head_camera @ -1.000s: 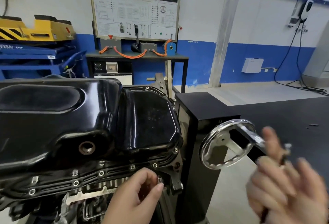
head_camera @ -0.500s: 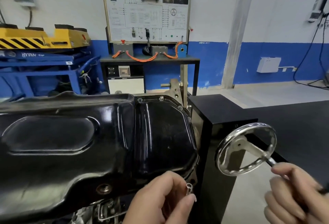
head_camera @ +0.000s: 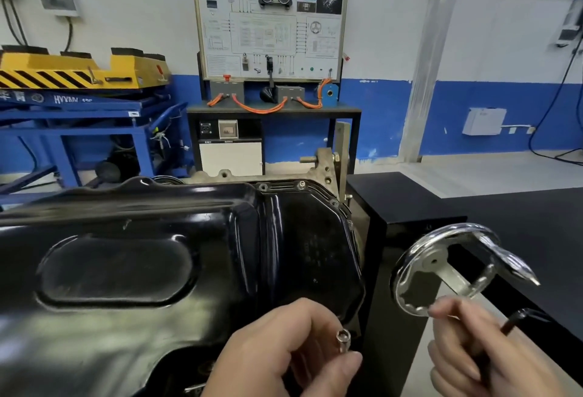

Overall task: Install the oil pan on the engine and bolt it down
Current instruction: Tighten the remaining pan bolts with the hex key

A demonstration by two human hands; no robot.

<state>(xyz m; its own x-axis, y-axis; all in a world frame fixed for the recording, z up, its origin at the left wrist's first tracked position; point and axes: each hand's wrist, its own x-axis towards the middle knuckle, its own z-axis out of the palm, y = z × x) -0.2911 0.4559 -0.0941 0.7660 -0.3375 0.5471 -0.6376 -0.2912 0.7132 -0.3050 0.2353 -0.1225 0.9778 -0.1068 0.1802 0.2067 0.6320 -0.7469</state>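
Head view: my left hand pinched a silver bolt by the oil pan; my right hand gripped a dark tool.

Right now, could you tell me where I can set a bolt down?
The black stand's top, between oil pan and handwheel, is bare. Crowded: the pan's near corner, where the left hand pinches a bolt, and by the handwheel, where the right hand grips a dark tool.

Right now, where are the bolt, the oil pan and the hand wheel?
bolt [head_camera: 343,337]: head view, on its shiny top end.
oil pan [head_camera: 132,270]: head view, on the oval dent in its black top.
hand wheel [head_camera: 434,260]: head view, on its centre hub.
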